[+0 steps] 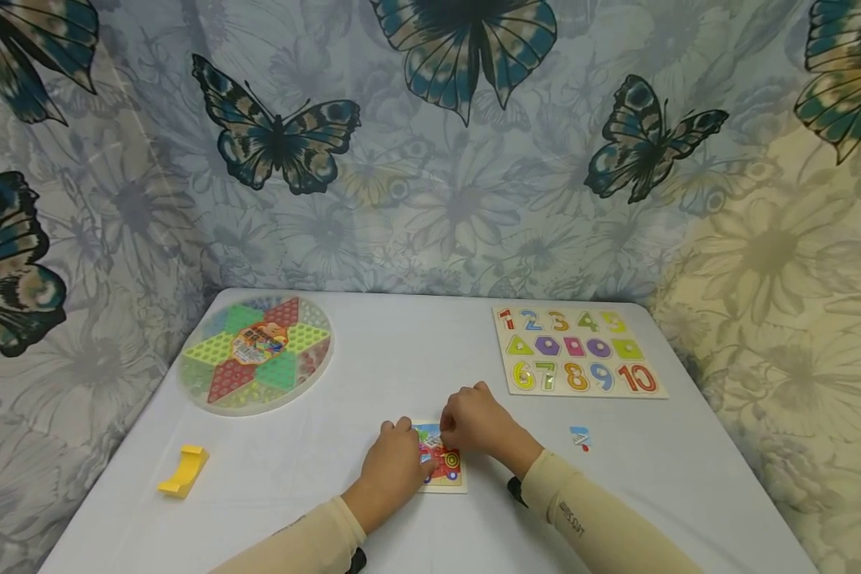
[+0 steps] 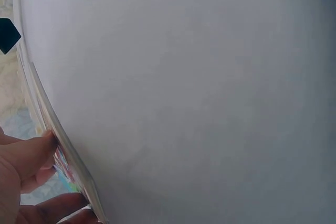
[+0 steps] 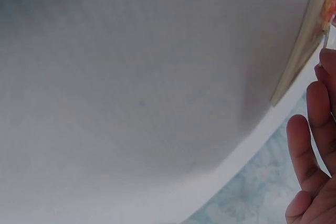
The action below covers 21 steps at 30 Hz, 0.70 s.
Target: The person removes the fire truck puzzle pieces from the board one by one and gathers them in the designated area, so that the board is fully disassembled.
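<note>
A small jigsaw puzzle board (image 1: 454, 481) with a red vehicle picture lies on the white table near its front. My left hand (image 1: 393, 466) holds the board's left side, its thumb over the picture. In the left wrist view, thumb and fingers (image 2: 52, 207) are spread along the edge of the board. Over the upper right of the board, my right hand (image 1: 477, 421) pinches a thin puzzle piece (image 3: 326, 36) between thumb and forefinger, the other fingers loosely bent. The piece's face is mostly hidden. A loose blue, white and red puzzle piece (image 1: 579, 437) lies to the right.
A number-and-shape board (image 1: 575, 392) lies at the back right. The round, colourful star-patterned game board (image 1: 314, 381) is at the back left. A curved yellow piece (image 1: 184, 472) sits at the front left. Butterfly-patterned cloth (image 1: 466, 215) hangs behind and beside the table.
</note>
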Tool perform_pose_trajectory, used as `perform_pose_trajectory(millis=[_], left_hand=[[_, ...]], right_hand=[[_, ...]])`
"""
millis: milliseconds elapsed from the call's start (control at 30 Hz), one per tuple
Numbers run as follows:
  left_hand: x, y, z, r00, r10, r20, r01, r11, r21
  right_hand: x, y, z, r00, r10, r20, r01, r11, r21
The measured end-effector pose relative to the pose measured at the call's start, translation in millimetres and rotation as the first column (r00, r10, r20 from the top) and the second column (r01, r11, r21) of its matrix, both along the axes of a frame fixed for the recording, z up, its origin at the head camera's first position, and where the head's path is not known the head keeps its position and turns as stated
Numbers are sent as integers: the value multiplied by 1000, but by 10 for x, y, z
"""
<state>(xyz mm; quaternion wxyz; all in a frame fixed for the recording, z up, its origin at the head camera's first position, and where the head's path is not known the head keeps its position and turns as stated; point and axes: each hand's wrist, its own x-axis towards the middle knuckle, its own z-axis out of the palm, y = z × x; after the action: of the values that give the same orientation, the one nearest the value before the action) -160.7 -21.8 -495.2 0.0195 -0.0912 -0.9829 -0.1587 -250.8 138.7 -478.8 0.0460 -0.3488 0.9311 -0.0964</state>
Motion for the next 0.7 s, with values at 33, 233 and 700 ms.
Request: perform_pose_trajectory(millis=[33, 233, 700], left_hand=[[-3, 1, 2, 1000, 3, 4, -3, 1000, 0], [-3, 2, 32, 1000, 9, 12, -8, 1000, -23], [-72, -28, 11, 998, -5, -55, 3, 999, -33]], right_hand=[[1, 1, 3, 1000, 2, -4, -2, 1000, -3], [31, -7, 27, 1000, 1, -14, -1, 1000, -5], [10, -11, 11, 1000, -14, -16, 14, 1000, 3]])
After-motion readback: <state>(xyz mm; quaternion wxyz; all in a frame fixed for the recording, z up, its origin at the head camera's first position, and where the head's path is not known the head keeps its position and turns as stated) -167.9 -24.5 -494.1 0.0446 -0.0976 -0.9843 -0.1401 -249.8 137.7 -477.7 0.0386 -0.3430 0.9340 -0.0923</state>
